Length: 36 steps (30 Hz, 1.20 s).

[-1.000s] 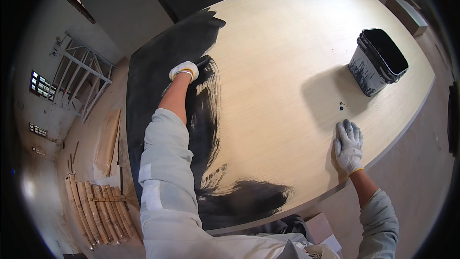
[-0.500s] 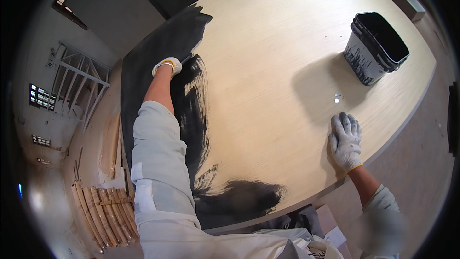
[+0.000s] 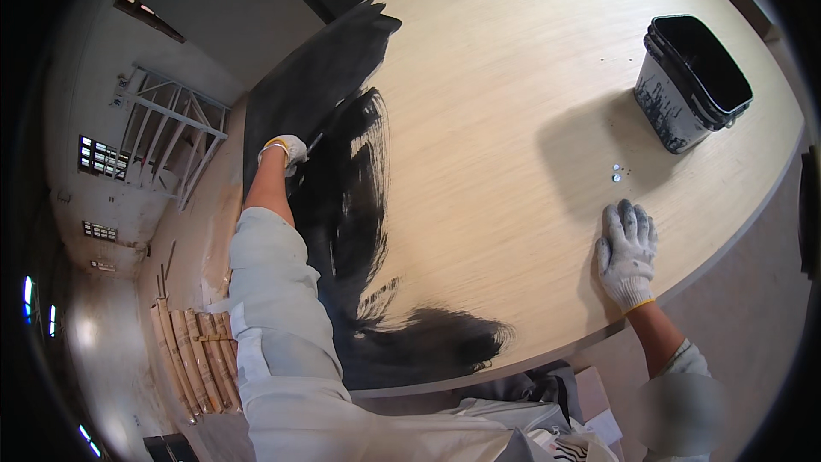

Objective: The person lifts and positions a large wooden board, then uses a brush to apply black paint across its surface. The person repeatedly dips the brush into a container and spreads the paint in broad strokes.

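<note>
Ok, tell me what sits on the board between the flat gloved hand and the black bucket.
In the head view, a few tiny pale specks lie on the bare wooden board, within the bucket's shadow, between the right hand and the black bucket.

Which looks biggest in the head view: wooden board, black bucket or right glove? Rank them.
1. Wooden board, by far the largest.
2. Black bucket.
3. Right glove, only a little smaller than the bucket and nearer the camera, so that ranking is unsure.

bright, even daylight — soft shadow beside the bucket [image 3: 691, 81] — fisheye-bent, dark rim.
</note>
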Motion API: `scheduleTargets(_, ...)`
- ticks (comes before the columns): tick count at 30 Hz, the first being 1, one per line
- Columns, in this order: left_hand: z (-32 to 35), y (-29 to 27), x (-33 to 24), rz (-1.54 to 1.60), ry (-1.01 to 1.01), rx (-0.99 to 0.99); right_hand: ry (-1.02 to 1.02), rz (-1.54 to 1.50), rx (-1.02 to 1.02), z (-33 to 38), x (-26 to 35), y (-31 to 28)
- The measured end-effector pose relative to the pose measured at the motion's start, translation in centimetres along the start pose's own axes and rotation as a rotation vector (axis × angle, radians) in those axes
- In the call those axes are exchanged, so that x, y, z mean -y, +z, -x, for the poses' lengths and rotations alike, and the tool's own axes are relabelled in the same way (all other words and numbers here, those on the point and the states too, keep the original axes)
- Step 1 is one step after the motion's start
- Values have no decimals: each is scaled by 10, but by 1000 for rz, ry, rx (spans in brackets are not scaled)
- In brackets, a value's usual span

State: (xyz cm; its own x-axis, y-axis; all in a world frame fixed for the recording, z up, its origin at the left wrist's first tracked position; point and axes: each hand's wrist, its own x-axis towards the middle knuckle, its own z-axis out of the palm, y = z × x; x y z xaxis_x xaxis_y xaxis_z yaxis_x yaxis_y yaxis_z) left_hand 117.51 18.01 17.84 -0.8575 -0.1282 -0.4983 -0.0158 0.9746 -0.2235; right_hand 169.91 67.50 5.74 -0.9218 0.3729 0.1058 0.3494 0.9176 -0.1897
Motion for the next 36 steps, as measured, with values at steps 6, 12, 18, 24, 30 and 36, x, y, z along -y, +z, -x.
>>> scheduleTargets(6,13,23,-18,91,16,-43,3,59,-46,7,-12,5)
scheduleTargets(12,45,63,25,-133,10,32,23,81,-28,8,-5,-2)
scheduleTargets(18,-23,67,83,-236,84,-143,-16,70,-26,3,1,4)
scheduleTargets(24,35,52,30,-122,134,-261,4,91,-12,3,-2,4)
scheduleTargets(30,137,69,44,-313,411,-275,-9,131,-28,4,1,3)
scheduleTargets(36,118,50,17,-348,458,-318,-20,117,-9,0,5,4)
